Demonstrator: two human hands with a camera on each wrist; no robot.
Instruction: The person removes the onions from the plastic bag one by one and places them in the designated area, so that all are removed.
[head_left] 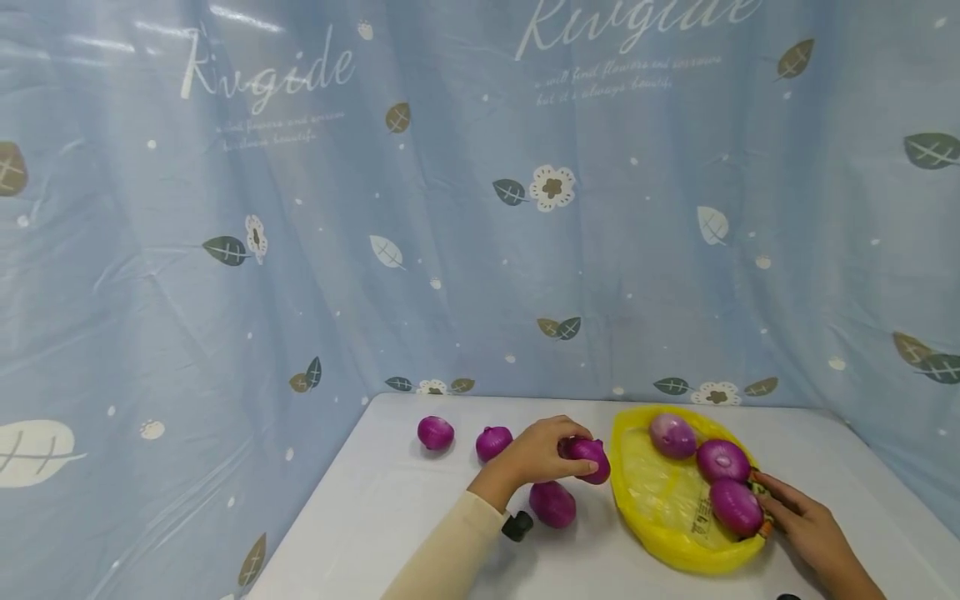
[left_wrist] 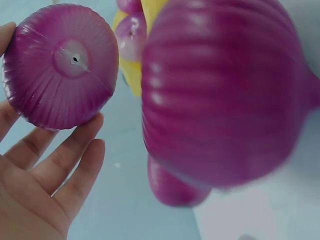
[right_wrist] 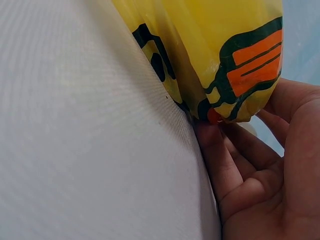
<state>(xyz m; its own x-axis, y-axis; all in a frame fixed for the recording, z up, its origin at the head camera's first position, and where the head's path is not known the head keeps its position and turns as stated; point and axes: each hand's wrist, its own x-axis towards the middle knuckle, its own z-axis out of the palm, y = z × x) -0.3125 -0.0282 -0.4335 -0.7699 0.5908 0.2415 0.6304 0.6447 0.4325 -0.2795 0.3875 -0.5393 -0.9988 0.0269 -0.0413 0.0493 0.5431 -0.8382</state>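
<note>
My left hand [head_left: 542, 450] grips a purple onion [head_left: 589, 461] just left of a yellow plastic bag [head_left: 660, 542]. Fingers and thumb lie around this onion [left_wrist: 62, 67] in the left wrist view, its pale root end facing the camera. The bag lies spread with its mouth up, three onions inside: a paler one [head_left: 672, 436] at the back, another [head_left: 723, 461] in the middle and a third [head_left: 737, 506] at the right. At the bag's right side my right hand [head_left: 806, 521] holds its edge; the right wrist view has the fingers [right_wrist: 220, 160] against the printed plastic [right_wrist: 250, 60].
Three more onions rest on the white table [head_left: 360, 508]: one at the back left [head_left: 436, 433], one partly behind my left hand [head_left: 493, 442], and one below my left wrist [head_left: 552, 504]. A blue patterned curtain [head_left: 465, 208] hangs behind the table and along its sides.
</note>
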